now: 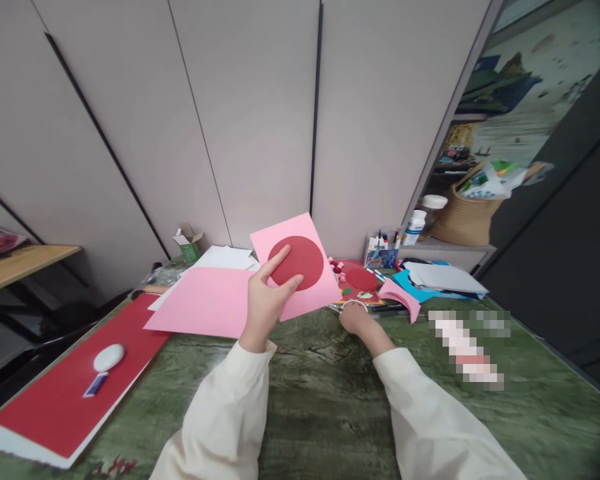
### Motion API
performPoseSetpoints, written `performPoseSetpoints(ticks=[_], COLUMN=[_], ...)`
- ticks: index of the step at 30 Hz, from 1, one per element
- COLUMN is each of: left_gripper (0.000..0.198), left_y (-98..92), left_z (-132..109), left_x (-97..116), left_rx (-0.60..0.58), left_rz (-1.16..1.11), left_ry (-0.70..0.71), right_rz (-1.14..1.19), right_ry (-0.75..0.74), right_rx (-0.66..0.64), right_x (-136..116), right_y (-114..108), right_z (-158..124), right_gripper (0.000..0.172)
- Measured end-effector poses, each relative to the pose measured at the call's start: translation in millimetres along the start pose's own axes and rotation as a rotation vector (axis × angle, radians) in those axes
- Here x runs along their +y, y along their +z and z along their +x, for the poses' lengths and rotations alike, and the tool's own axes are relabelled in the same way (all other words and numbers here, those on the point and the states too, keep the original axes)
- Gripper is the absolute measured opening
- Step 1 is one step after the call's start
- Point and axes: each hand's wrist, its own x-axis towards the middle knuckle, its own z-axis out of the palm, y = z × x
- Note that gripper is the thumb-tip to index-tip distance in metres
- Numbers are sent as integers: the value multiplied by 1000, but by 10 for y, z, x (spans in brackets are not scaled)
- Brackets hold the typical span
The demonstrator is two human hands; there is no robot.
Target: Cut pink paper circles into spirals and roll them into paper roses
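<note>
My left hand grips a square of pink paper and a red paper circle lying against it. The thumb and a finger press on the circle, and the square is raised above the table and tilted. My right hand is closed low over the tabletop, its fingertips mostly hidden. It is on a pair of scissors, of which a pale ring handle and a bit of metal show. Just behind it lie another red circle and a curved pink paper offcut.
A large pink sheet and a long red sheet lie left, with a white round-headed object on the red. Pens, a pen box and stacked papers stand or lie right. Cabinet doors rise behind the green table.
</note>
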Motion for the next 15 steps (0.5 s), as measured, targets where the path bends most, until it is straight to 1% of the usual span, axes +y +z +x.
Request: performPoseSetpoints(ticks=[3, 6, 11, 15], left_gripper=[56, 56, 57, 57], left_y=[1, 0, 3, 5], left_z=[3, 4, 3, 0], left_x=[4, 6, 1, 5], left_rx=[-7, -11, -12, -10], left_rz=[-3, -7, 5, 10], left_ry=[7, 12, 9, 8], right_rz=[-58, -96, -118, -96], right_ry=[149, 228, 232, 204], right_rx=[37, 71, 139, 161], right_x=[-37, -51, -10, 44], right_y=[13, 34, 70, 101], right_z=[-45, -85, -70, -8], right_gripper=[31, 31, 31, 31])
